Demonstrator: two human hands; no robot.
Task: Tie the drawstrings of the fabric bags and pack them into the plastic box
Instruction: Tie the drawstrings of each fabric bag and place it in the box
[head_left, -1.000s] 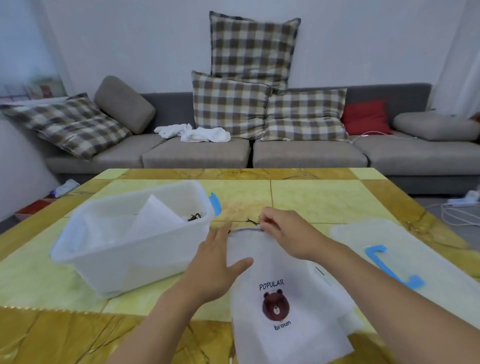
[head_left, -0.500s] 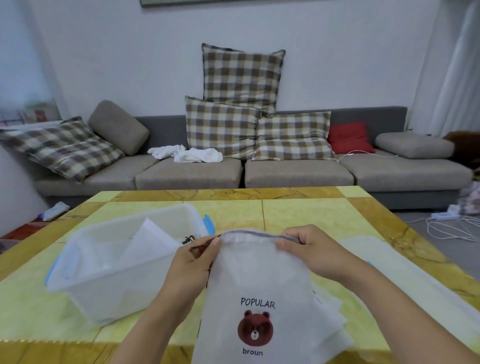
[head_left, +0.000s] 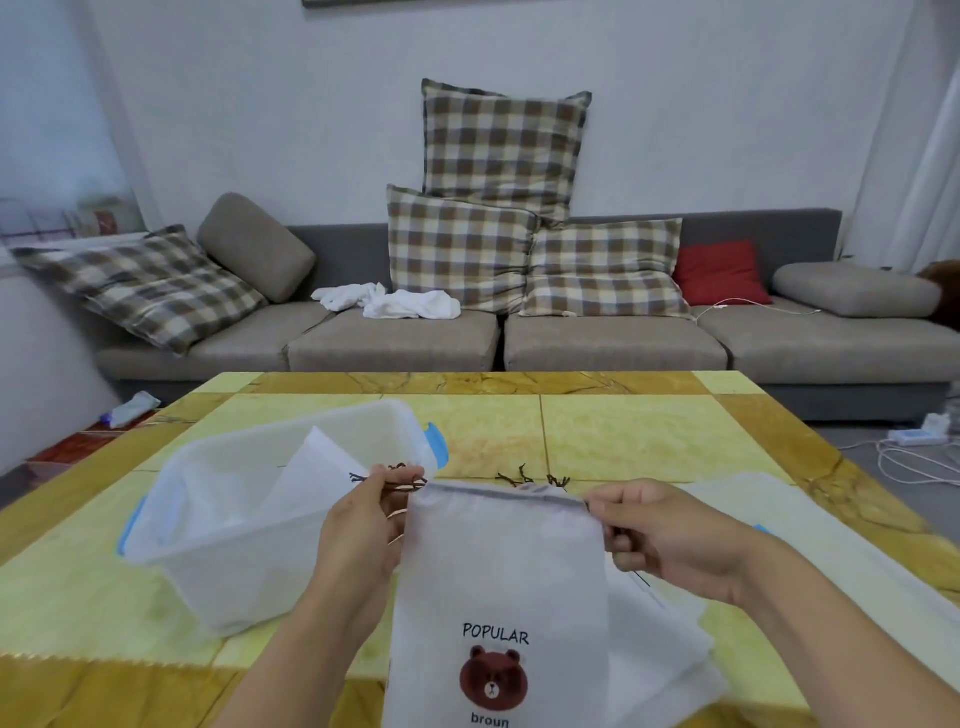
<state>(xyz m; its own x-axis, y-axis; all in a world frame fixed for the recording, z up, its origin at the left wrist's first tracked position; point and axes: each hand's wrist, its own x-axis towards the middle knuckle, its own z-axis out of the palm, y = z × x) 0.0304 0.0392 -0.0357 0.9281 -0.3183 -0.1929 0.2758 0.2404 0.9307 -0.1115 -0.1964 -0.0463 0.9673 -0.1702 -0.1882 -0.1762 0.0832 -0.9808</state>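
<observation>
A white fabric bag printed with a brown bear and "POPULAR" hangs upright between my hands above the table. My left hand pinches the brown drawstring at the bag's top left corner. My right hand grips the top right corner, where more drawstring ends stick up behind the hem. A clear plastic box with blue latches stands to the left, with a white fabric bag inside it. Several more white bags lie stacked under the held one.
The box's clear lid with a blue handle lies on the yellow table at the right. Beyond the table stands a grey sofa with checked cushions. Cables and a power strip lie on the floor at the right.
The bag has been lifted from the table and held upright. My left hand went from lying flat on the bag to pinching the left drawstring; my right hand moved to the right corner.
</observation>
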